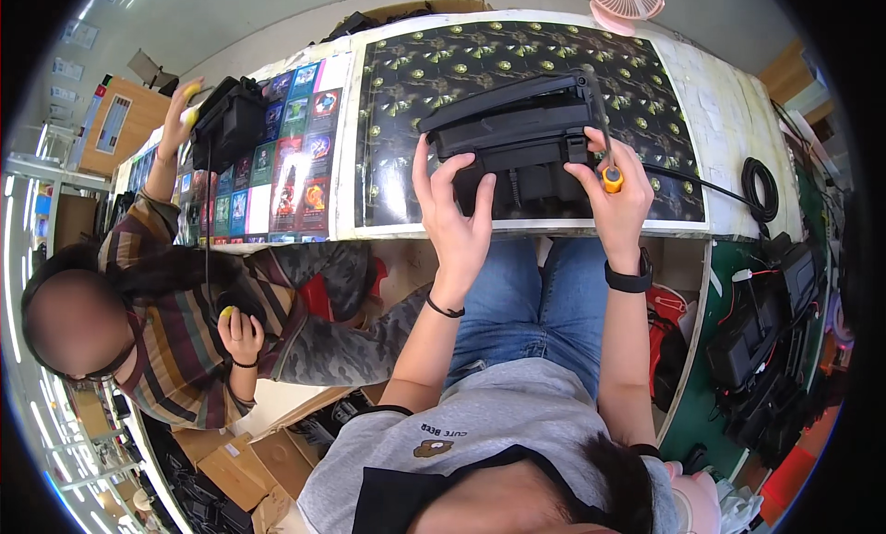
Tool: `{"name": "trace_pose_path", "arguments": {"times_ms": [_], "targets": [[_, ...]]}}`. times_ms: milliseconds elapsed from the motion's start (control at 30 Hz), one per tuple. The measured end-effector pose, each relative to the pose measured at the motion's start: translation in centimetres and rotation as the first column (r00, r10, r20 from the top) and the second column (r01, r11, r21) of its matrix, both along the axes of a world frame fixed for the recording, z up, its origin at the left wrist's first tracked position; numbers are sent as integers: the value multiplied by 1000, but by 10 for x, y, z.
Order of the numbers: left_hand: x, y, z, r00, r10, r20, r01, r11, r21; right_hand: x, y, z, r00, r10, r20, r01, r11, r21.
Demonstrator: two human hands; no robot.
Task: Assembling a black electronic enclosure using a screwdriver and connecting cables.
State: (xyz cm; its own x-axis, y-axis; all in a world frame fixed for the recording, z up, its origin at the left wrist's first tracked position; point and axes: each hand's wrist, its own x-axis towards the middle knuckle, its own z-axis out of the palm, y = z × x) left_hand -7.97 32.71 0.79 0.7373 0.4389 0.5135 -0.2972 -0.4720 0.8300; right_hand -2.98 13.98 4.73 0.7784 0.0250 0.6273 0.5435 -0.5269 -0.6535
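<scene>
A black plastic case (pixel 517 151) with its hinged lid (pixel 508 100) raised at a slant sits at the table's front edge. My left hand (pixel 455 211) grips its near left corner, the thumb on the front face and a finger along the side. A screwdriver with a yellow-orange handle (pixel 612 180) is held in my right hand (pixel 623 197), its shaft pointing up and away. The right thumb presses near the latch on the case's right end. A black cable (pixel 688 179) runs from the case's right side. The case's interior is mostly hidden.
A dark patterned sheet (pixel 397 100) lies under the case. A coiled cable (pixel 760 188) rests at right, beyond it more black cases (pixel 748 336) on a green surface. A pink fan (pixel 624 0) stands at the back. At left, a co-worker (pixel 175 285) holds another black case (pixel 229 123).
</scene>
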Motion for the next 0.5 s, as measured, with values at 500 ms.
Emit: {"name": "trace_pose_path", "arguments": {"times_ms": [500], "targets": [[13, 7, 11, 1000, -14, -21, 15, 997, 81, 11, 4, 13, 999, 49, -15, -48, 998, 51]]}}
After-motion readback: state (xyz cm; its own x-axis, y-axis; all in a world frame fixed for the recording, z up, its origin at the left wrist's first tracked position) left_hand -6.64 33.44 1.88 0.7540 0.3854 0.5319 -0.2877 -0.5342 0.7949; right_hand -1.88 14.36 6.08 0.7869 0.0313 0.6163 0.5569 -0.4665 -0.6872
